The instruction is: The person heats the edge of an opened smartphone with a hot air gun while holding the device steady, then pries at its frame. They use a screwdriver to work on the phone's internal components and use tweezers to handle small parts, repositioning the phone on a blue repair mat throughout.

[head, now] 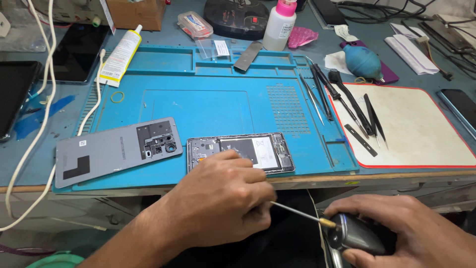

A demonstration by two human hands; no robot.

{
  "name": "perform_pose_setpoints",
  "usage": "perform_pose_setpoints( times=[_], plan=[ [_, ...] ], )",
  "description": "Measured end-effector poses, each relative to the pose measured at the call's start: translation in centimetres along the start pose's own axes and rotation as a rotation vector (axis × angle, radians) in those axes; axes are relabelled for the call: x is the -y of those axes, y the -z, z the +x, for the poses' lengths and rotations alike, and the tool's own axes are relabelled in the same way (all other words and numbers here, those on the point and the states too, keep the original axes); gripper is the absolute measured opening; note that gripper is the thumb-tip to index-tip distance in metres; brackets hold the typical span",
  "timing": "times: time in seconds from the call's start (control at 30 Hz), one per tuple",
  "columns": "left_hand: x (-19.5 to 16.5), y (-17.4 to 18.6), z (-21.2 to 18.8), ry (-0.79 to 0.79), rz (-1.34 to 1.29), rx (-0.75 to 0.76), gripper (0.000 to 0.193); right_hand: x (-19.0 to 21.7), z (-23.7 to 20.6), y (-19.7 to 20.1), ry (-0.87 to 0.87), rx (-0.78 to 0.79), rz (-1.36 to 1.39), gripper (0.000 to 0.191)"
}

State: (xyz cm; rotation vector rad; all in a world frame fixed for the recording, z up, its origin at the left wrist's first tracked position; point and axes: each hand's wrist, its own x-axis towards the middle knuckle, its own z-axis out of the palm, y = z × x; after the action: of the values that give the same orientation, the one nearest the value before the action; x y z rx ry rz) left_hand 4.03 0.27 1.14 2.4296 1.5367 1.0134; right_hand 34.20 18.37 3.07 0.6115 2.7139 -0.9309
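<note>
- Nearest the camera, below the front edge of the bench, the right hand [396,231] is curled shut around a dark grey, rounded power screwdriver [354,233]; its thin metal bit [297,213] slants up and to the left.
- Just left of it, the left hand [220,198] is bunched with fingers drawn together; the tip of the bit meets its fingertips, and whether they pinch anything else cannot be told. The knuckles overlap the near edge of the opened phone.
- At the bench edge lies that opened grey smartphone [248,151], back off, with its black battery and small boards showing. It rests on the near strip of the blue silicone repair mat [208,104], close to the drop-off, with little room in front of it.
- Beside it to the left, apart by a narrow gap, lies the grey plastic back cover [114,149] with its camera cut-outs, tilted a little and overhanging the mat's near edge.
- Past the phone the middle of the mat is open room.
- To the right a white pad with a red border [416,129] carries black tweezers [374,119]; slim black screwdrivers [342,97] lie across its left edge.
- Farther back stand a white glue tube with a yellow label [119,54], a white bottle with a pink cap [280,22] and a teal rubber air blower [363,62].
- Along the left side white cables [42,99] run over the grey-blue bench, past dark tablet screens [74,49].
</note>
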Motion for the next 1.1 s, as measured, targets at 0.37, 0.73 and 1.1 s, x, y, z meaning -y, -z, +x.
perform_pose_setpoints(
  times=[0.37,0.73,1.1],
  plan=[
    [0.4,1.8,-0.8,0.03,-0.037,-0.097,0.005,1.0,0.8,-0.3,0.1,-0.01,-0.09,0.068],
    [1.3,4.2,-0.6,0.063,0.055,-0.157,0.006,-0.8,-0.1,-1.3,0.08,-0.123,-0.127,0.068],
    [7.6,8.8,-3.6,0.53,0.408,-0.195,0.018,0.2,1.7,1.0,-0.515,-0.493,-0.133,0.054]
  ],
)
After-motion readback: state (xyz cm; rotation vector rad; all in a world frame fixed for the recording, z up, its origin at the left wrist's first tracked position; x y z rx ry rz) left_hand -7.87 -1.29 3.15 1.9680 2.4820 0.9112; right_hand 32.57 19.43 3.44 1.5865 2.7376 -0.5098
